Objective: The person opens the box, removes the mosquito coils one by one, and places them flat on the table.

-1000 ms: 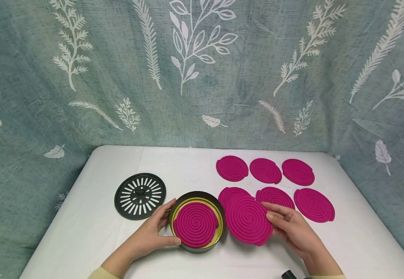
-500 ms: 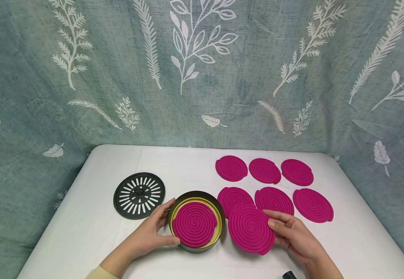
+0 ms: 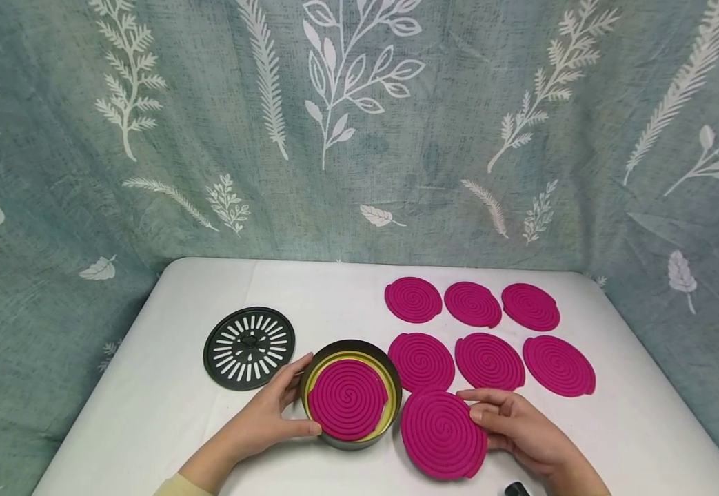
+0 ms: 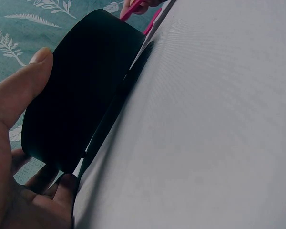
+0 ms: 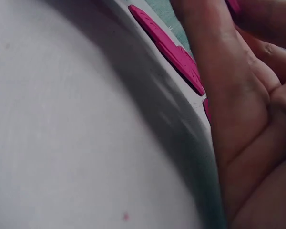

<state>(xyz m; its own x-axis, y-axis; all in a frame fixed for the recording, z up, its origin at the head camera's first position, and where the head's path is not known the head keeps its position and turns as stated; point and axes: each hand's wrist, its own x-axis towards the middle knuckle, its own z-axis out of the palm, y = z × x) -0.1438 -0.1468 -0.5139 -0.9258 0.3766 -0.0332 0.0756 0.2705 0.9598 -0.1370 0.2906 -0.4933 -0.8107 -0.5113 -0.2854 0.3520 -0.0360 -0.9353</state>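
A round dark tin (image 3: 307, 413) with a yellow inside stands at the table's middle, a magenta mosquito coil (image 3: 348, 399) lying in it. My left hand (image 3: 275, 417) holds the tin's left side, thumb at the front and fingers behind. In the left wrist view its thumb (image 4: 40, 71) rests on the dark wall (image 4: 81, 86). Just right of the tin, my right hand (image 3: 517, 430) pinches another magenta mosquito coil (image 3: 443, 434) by its right edge, the coil tilted above the cloth. The right wrist view shows mostly palm (image 5: 248, 109), with only a sliver of that coil.
Several more coils lie flat in two rows behind the right hand, including a near-left one (image 3: 421, 362) and a far-right one (image 3: 530, 306). A black slotted lid (image 3: 249, 348) lies left of the tin. A leaf-patterned curtain (image 3: 359, 207) hangs behind the table.
My right hand has brought its coil down toward the table's front edge, uncovering the coil behind that it overlapped. The left hand and tin have stayed put.
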